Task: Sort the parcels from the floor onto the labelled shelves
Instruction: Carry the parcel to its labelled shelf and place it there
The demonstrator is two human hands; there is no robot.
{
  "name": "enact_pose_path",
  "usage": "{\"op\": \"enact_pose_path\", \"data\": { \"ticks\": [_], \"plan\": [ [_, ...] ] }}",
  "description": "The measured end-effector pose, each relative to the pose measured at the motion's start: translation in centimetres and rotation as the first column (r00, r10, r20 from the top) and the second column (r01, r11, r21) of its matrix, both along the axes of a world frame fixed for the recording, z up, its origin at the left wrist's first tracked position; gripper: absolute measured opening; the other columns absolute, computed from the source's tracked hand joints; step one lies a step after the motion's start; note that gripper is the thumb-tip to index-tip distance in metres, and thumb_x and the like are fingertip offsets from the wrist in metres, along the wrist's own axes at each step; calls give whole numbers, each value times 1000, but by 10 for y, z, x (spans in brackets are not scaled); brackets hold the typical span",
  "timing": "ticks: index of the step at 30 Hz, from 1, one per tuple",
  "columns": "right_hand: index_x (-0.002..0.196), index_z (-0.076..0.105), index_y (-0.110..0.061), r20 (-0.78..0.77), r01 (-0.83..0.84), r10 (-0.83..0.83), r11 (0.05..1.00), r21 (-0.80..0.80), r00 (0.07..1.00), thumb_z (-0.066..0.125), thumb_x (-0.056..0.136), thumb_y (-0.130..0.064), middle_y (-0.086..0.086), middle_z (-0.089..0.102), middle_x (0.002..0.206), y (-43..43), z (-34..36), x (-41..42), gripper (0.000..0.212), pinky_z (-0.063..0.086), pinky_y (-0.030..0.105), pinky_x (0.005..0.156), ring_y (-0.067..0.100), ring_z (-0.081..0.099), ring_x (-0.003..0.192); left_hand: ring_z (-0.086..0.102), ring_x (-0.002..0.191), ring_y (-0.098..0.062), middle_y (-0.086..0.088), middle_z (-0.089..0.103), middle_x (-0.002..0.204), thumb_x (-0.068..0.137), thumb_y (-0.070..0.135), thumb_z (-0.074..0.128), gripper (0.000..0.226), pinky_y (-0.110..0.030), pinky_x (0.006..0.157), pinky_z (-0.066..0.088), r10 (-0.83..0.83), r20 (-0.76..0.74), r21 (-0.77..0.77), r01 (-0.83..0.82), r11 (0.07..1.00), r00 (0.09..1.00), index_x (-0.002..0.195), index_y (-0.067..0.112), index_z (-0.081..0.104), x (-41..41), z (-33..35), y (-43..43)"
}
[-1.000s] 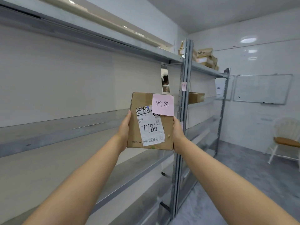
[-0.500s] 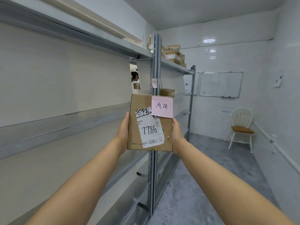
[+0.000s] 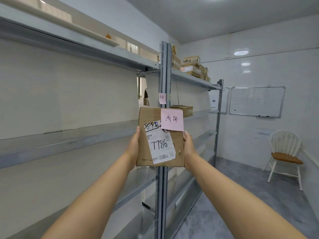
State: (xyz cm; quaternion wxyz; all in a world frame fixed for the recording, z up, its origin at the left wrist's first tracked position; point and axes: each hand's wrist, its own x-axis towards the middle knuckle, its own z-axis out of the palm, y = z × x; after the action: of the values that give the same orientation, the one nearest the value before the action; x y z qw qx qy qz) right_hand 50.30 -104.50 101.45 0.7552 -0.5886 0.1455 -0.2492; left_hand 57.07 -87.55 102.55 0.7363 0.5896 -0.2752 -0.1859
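Note:
A brown cardboard parcel (image 3: 176, 140) is held upright in front of me at chest height. It carries a white label reading 7786 and a pink sticky note with handwritten characters. My left hand (image 3: 134, 146) grips its left edge and my right hand (image 3: 188, 145) grips its right edge. Straight behind it rises the grey shelf upright (image 3: 163, 69), which bears a small pink label note (image 3: 162, 98) with similar characters. Another brown parcel (image 3: 185, 109) lies on the middle shelf just right of that upright.
Long grey metal shelves (image 3: 69, 140) run along the left wall. Several parcels (image 3: 193, 68) are stacked on the top right shelf. A whiteboard (image 3: 257, 101) hangs on the far wall, and a white chair (image 3: 284, 156) stands at the right on the grey floor.
The view has swung right and drawn closer to the shelf upright, which now stands straight behind the parcel. Both hands keep the same hold on the parcel.

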Motion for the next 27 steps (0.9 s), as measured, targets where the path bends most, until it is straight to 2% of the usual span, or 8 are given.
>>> {"op": "enact_pose_path", "data": {
  "ticks": [2,6,9,12,15,18,25,27],
  "plan": [
    [86,65,-21,7,-56,56,998,-21,998,21,97,-51,4,70,77,-14,1,11,55,51,29,63,23,65,72,73,64,-10,8,76,76,99,53,16,55,-27,57,55,57,45,37,-58,998,997,94,32,66,6,-2,-14],
    [99,67,-19,7,-133,133,991,-29,991,21,95,-51,7,73,90,-31,-1,33,56,53,32,66,28,68,84,71,79,-17,9,77,77,98,55,18,54,-32,69,54,126,54,73,-129,989,991,95,33,67,21,3,-32],
    [89,68,-24,32,-175,175,984,-18,984,22,96,-51,4,75,81,-50,1,49,54,53,36,72,27,68,82,70,81,-17,7,77,82,98,55,20,55,-31,68,53,157,85,91,-165,982,984,104,29,68,33,10,-50],
    [88,69,-27,15,-195,196,980,-31,980,22,95,-53,3,75,83,-71,1,68,54,54,37,74,27,69,82,69,91,-17,0,71,106,97,55,24,55,-29,67,52,187,118,114,-201,973,975,128,23,57,48,11,-70],
    [88,70,-27,11,-198,199,979,-51,980,22,95,-54,4,76,88,-91,2,93,56,54,37,74,29,70,87,68,94,-17,-3,70,115,97,55,25,56,-25,65,52,200,142,120,-218,969,969,132,23,54,71,11,-88],
    [89,69,-25,7,-179,180,981,-77,984,21,96,-53,-1,75,77,-107,10,119,55,54,30,62,23,69,76,68,94,-15,-5,68,120,98,54,25,55,-22,63,51,199,170,104,-218,970,965,132,21,54,97,20,-105],
    [102,66,-24,34,-212,216,973,-95,976,22,94,-57,3,73,91,-128,30,196,56,54,36,74,26,69,86,68,86,-12,4,70,101,98,52,25,52,-23,56,55,268,170,41,-279,959,948,129,24,56,165,44,-128],
    [94,68,-25,56,-224,230,970,-96,972,23,95,-55,2,73,87,-133,34,216,54,54,38,78,26,68,85,69,88,-13,2,70,104,98,52,25,53,-24,58,56,285,179,41,-297,954,942,129,23,56,182,48,-132]
  ]
}}
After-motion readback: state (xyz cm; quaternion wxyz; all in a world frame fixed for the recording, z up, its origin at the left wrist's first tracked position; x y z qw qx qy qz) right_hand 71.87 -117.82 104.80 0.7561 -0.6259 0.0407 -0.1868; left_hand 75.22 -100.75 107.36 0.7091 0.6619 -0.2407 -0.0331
